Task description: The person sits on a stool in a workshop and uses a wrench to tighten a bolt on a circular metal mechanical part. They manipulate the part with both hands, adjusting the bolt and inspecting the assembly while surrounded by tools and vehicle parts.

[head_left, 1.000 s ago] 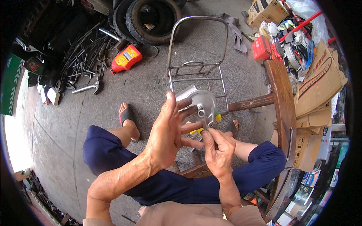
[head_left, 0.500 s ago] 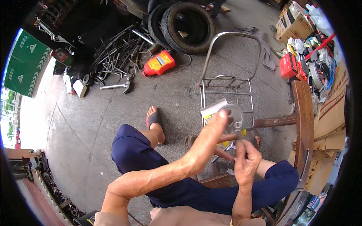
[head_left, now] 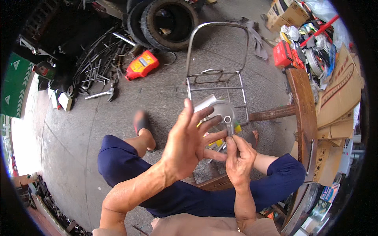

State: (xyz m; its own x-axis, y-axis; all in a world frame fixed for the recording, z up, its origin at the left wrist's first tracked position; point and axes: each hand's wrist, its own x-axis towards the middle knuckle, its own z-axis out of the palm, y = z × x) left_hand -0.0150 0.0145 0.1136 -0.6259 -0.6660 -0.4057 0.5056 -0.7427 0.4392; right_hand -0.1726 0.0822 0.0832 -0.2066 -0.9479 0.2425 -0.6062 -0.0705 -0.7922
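Note:
My right hand [head_left: 240, 159] grips a small metal wrench [head_left: 230, 126] by its lower part, ring end pointing up. My left hand [head_left: 191, 137] is spread with the palm showing, its dark-smudged fingers reaching toward the wrench; the ring and little fingers end close beside it, and whether they touch it I cannot tell. Behind the fingers is a round grey disc-like piece [head_left: 230, 107], partly covered. A pale flat panel [head_left: 204, 101] and bits of yellow and green show around the disc, mostly hidden.
A metal tube frame [head_left: 217, 89] stands on the floor beyond my hands. To the right is a wooden frame [head_left: 302, 114] beside cardboard [head_left: 339, 90]. Farther left lie a red bottle [head_left: 142, 65], a hammer [head_left: 103, 94] and metal rods [head_left: 94, 65]; tires [head_left: 150, 29] are behind.
My left hand has turned and opened out, moving left off the disc. The wrench is now held upright in plain sight in my right hand. The whole view has shifted.

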